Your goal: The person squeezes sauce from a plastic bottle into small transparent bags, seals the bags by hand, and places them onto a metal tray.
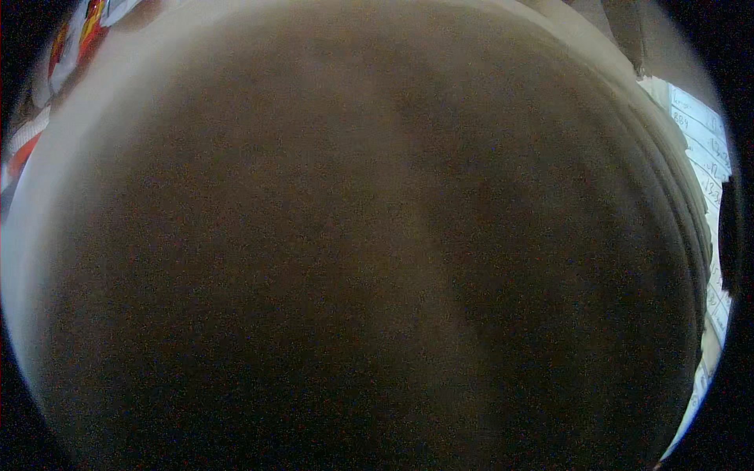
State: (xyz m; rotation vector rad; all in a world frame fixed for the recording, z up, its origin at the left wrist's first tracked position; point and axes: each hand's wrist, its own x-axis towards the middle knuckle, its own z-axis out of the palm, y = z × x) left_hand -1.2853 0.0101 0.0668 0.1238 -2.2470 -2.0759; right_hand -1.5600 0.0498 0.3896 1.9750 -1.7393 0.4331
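Note:
A dark, brownish surface [377,206], blurred and very close to the camera, fills nearly the whole head view. It could be fabric or skin; the picture does not settle which. Its rim looks paler at the left and top, and curved folds or ridges [665,159] run along its right side. Neither my left hand nor my right hand can be made out, and whatever lies behind this surface is hidden.
Sheets of paper with handwriting [701,132] show at the right rim, beside a dark object [728,235]. At the upper left rim are red, yellow and white items [82,41], too partial to name. A white and red thing [26,141] sits lower at the left.

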